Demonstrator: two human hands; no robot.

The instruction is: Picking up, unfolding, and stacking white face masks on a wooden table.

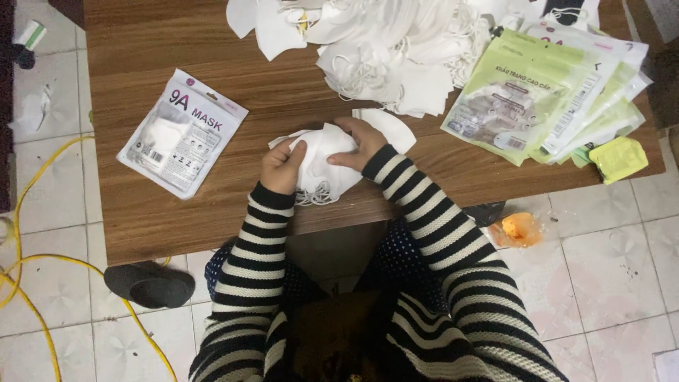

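Note:
A small stack of white face masks [323,159] lies near the front edge of the brown wooden table [170,212], ear loops trailing toward me. My left hand [282,167] grips its left side, thumb on top. My right hand [359,144] presses on its right side. Both arms wear black-and-white striped sleeves. A single white mask [393,128] lies just beyond my right hand.
A filled white mask packet [182,131] lies at the table's left. A big heap of loose white masks [385,49] fills the far middle. Green and white empty packets [537,99] fan out at right, with a yellow sachet [619,158]. On the tiled floor: yellow cable [28,283], dark slipper [150,284], orange wrapper [518,229].

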